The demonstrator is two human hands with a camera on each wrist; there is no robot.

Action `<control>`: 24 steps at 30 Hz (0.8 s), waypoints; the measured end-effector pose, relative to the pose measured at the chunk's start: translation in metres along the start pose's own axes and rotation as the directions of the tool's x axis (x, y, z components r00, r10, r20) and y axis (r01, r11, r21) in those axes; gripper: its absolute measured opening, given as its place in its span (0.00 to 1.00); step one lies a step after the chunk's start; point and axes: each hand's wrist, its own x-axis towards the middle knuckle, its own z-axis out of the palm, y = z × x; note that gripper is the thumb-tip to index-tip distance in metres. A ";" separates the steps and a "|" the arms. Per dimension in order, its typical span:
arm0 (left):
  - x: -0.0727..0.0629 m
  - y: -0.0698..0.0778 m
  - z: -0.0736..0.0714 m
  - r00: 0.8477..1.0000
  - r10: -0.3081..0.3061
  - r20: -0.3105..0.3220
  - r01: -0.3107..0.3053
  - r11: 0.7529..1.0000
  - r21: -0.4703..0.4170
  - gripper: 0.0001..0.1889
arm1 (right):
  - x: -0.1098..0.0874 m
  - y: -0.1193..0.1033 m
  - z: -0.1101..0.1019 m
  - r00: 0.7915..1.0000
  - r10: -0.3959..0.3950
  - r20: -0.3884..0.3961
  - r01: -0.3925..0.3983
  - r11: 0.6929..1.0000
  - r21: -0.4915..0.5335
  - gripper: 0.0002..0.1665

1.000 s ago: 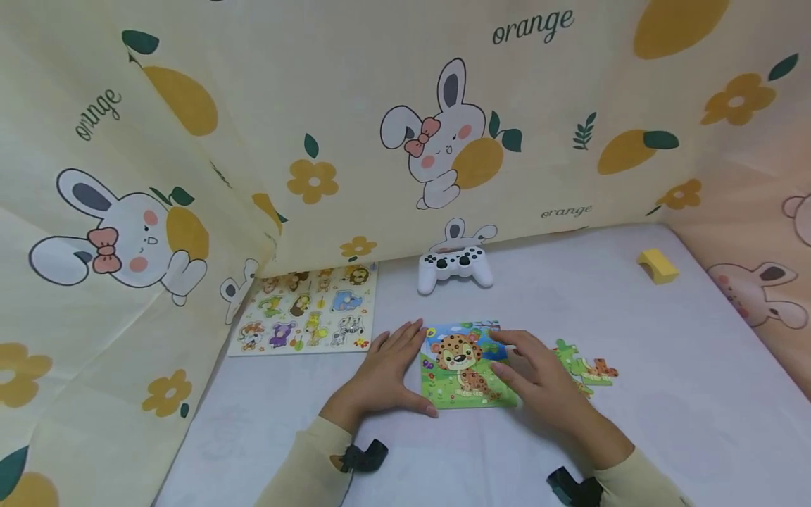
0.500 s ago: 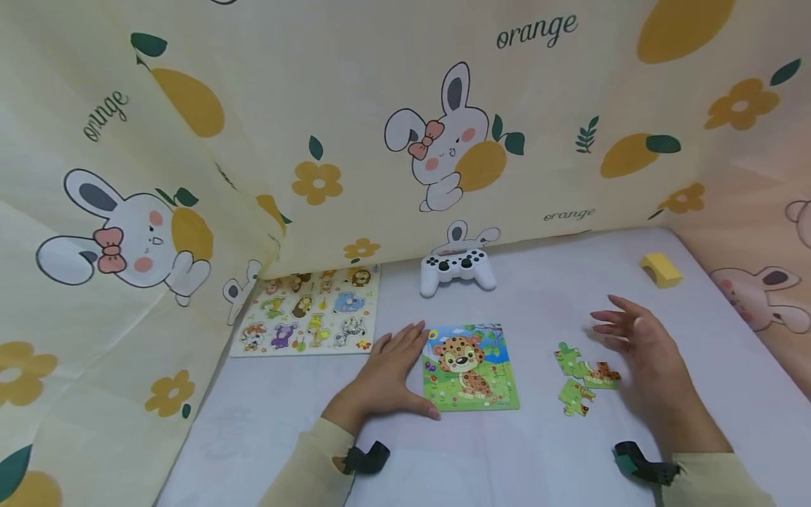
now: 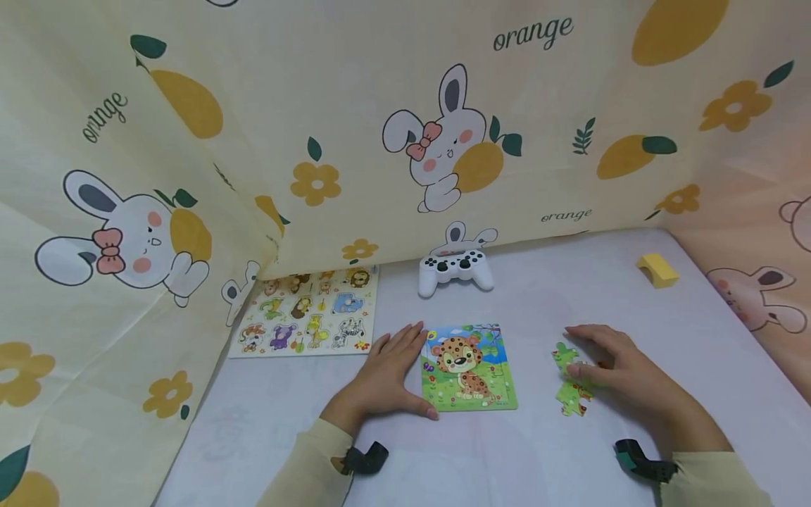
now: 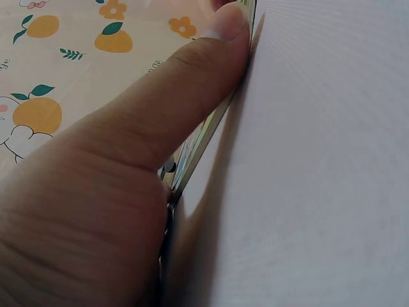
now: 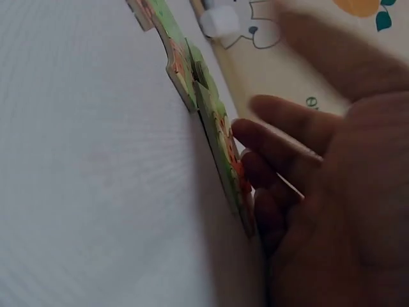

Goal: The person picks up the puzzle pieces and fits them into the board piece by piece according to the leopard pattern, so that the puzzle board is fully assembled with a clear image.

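A small square leopard puzzle (image 3: pixel 465 367) lies flat on the white table, its picture facing up. My left hand (image 3: pixel 383 380) rests along its left side, fingers straight and thumb stretched to the lower left corner. In the left wrist view the thumb (image 4: pixel 198 70) lies against the edge of the puzzle. To the right, my right hand (image 3: pixel 624 370) hovers low over several loose green puzzle pieces (image 3: pixel 573 398), partly hiding them. The right wrist view has its fingers (image 5: pixel 281 134) spread loosely beside the pieces (image 5: pixel 220 144), thumb apart and blurred.
Behind the puzzle stands a white game controller (image 3: pixel 455 271). An animal peg board (image 3: pixel 304 355) lies at the back left, tucked partly under the printed curtain (image 3: pixel 355 91). A yellow arch block (image 3: pixel 659 271) sits at the far right.
My right hand has left the puzzle, swung out to the right and come down over the loose pieces. My left hand stays in place beside the puzzle.
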 end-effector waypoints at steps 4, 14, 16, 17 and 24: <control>0.000 0.001 0.000 1.000 0.003 -0.004 -0.003 1.000 -0.001 0.78 | 0.001 0.001 0.004 0.998 -0.063 -0.009 0.062 0.993 -0.102 0.38; 0.000 0.000 0.000 1.000 0.005 -0.003 -0.005 1.000 0.004 0.78 | 0.004 -0.016 0.015 0.995 -0.074 -0.068 0.068 0.994 -0.086 0.29; -0.001 -0.001 0.000 1.000 0.002 0.002 -0.002 1.000 0.008 0.78 | 0.005 -0.020 0.018 0.994 -0.066 -0.088 0.059 0.995 -0.086 0.30; -0.001 -0.001 0.000 1.000 0.001 0.003 -0.002 1.000 0.008 0.78 | 0.006 -0.021 0.019 0.993 -0.062 -0.098 0.054 0.995 -0.087 0.31; 0.000 0.000 -0.001 1.000 0.015 -0.006 -0.015 1.000 -0.001 0.78 | 0.007 -0.030 0.027 0.986 0.026 -0.166 -0.035 0.998 -0.056 0.34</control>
